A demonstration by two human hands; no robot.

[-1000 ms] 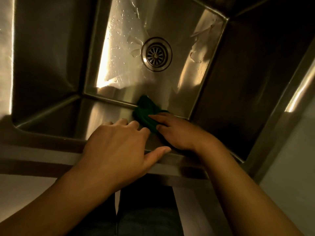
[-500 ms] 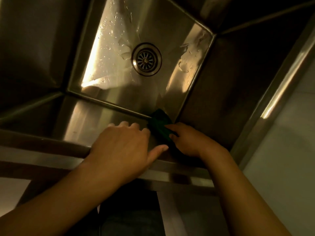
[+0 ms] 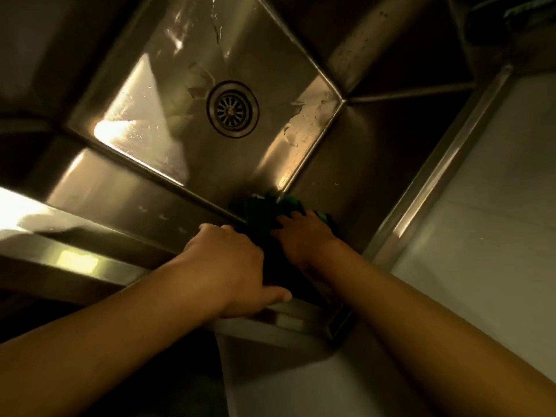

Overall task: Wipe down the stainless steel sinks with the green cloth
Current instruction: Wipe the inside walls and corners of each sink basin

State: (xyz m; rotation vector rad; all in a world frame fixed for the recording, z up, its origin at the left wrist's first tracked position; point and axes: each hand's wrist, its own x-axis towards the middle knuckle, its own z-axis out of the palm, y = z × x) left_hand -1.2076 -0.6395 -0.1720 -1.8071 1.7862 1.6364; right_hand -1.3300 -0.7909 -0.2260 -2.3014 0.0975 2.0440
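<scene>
A deep stainless steel sink [image 3: 156, 188] fills the view, with a round drain [image 3: 232, 109] in its floor and water streaks around it. The green cloth [image 3: 264, 210] is bunched at the sink's near right bottom corner. My right hand [image 3: 304, 236] presses flat on the cloth against the near wall; its fingers cover part of the cloth. My left hand [image 3: 228, 266] grips the sink's front rim, fingers curled over the edge and thumb along the top.
The sink's right rim [image 3: 436, 176] runs diagonally, with a pale flat surface [image 3: 496, 206] beyond it. A dark object [image 3: 511, 22] sits at the top right corner. The bright front ledge [image 3: 75, 260] runs to the left.
My right hand has slid the cloth to the right along the foot of the near wall into the right corner. My left hand has stayed on the front rim. The view has shifted.
</scene>
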